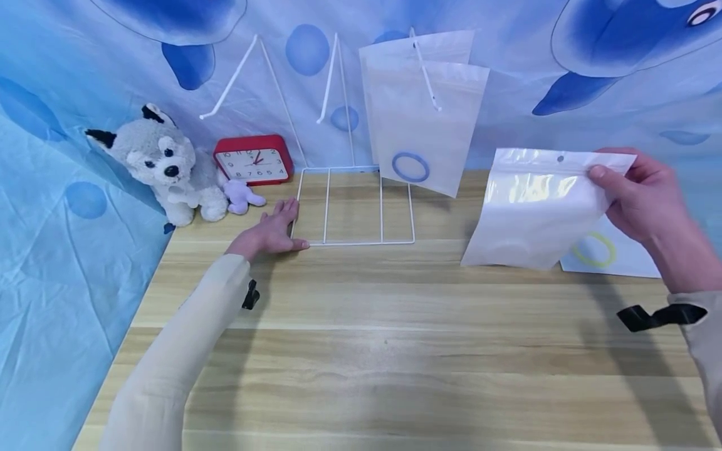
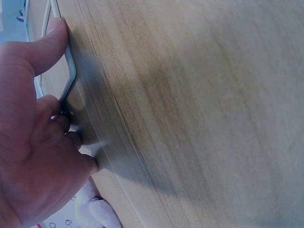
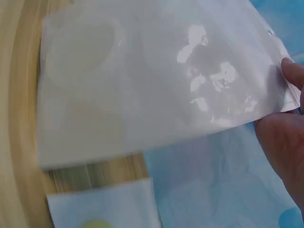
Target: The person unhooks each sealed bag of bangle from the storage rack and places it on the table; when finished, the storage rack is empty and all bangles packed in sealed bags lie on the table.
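My right hand (image 1: pixel 648 194) pinches a white zip-top bag (image 1: pixel 530 213) by its top corner, thumb in front. The bag slants down above the table, a hang hole near its top edge, glossy in the right wrist view. Partly behind it lies another white bag with a yellow ring (image 1: pixel 595 249). My left hand (image 1: pixel 273 230) rests on the front left corner of a white wire rack (image 1: pixel 369 242), thumb on the front wire (image 2: pixel 70 61), fingers spread over the left side. White bags hang from the rack's right prong (image 1: pixel 427 75), the front one showing a blue ring (image 1: pixel 410 167).
A plush husky (image 1: pixel 163 163), a red alarm clock (image 1: pixel 254 160) and a small purple plush toy (image 1: pixel 241 195) sit at the back left. Two more rack prongs, the left (image 1: pixel 228 78) and the middle (image 1: pixel 328 78), stick forward bare. A blue dolphin-print cloth (image 1: pixel 507 125) backs the wooden table (image 1: pixel 383 351).
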The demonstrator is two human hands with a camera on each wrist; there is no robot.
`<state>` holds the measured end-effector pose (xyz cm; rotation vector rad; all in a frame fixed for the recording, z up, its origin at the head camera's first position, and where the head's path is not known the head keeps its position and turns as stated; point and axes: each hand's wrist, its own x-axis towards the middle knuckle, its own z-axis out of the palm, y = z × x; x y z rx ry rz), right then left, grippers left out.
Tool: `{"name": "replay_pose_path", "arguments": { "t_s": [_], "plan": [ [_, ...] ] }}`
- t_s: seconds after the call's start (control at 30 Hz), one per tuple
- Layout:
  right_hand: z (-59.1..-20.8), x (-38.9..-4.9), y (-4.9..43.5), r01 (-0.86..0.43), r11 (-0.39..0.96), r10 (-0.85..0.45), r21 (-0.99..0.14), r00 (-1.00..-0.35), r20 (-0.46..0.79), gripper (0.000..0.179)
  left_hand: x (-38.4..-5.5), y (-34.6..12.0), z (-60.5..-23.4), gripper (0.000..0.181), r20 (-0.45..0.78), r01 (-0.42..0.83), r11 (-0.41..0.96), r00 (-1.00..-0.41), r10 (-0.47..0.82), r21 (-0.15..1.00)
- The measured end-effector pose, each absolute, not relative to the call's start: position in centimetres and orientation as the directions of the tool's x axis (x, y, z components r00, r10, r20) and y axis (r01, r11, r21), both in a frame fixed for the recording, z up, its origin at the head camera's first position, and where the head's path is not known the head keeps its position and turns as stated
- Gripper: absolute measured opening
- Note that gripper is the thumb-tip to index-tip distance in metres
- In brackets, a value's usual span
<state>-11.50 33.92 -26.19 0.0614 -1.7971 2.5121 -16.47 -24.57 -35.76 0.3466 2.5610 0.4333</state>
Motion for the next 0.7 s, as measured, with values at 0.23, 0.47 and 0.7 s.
{"name": "replay_pose_path", "arguments": {
  "t_s": [0.23, 0.47, 0.7],
  "plan": [
    [-26.5, -15.0, 34.6, 0.073, -0.268, 0.097, -0.961, -0.99, -0.102, 0.027, -16.5, -24.6, -35.7, 0.104, -0.436, 0.168, 0.913, -0.837, 0.331, 0.371],
    [-27.8, -18.1, 34.3, 0.13, -0.186, 0.044, -0.974, -0.989, -0.14, 0.024, -16.5, -24.7, -35.5, 0.104, -0.447, 0.156, 0.916, -0.834, 0.322, 0.368],
    [-29.3, -20.1, 34.2, 0.224, -0.085, 0.044, -0.971, -0.973, -0.229, 0.02, -16.6, -24.6, -35.7, 0.104, -0.459, 0.149, 0.919, -0.83, 0.317, 0.365]
  ]
}}
